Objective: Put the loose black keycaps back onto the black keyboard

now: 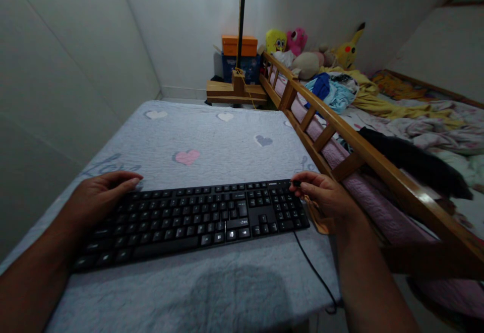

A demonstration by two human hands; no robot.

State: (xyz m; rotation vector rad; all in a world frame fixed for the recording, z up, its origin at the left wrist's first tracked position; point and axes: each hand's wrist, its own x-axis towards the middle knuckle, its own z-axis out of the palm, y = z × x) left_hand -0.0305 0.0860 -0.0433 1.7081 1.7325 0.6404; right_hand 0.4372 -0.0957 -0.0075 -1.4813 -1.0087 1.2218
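A black full-size keyboard (196,217) lies on the quilted cover, slightly tilted across my view. My left hand (100,197) rests over its far left corner, thumb and fingers closed together; whatever is between them, if anything, is too small to make out. At the far right corner, above the number keys, my right hand (321,192) pinches a small black piece (297,183) between thumb and fingers. Its exact kind does not show. A thin black cable (312,265) runs from the keyboard's near right edge to the cover's right edge.
The pale blue cover (219,146) has heart prints. An orange-brown item (321,222) lies under my right wrist. A wooden bed rail (340,129) borders the right side, with clothes (333,93) and plush toys beyond. Boxes (240,46) and a wooden stand (236,91) are at the back.
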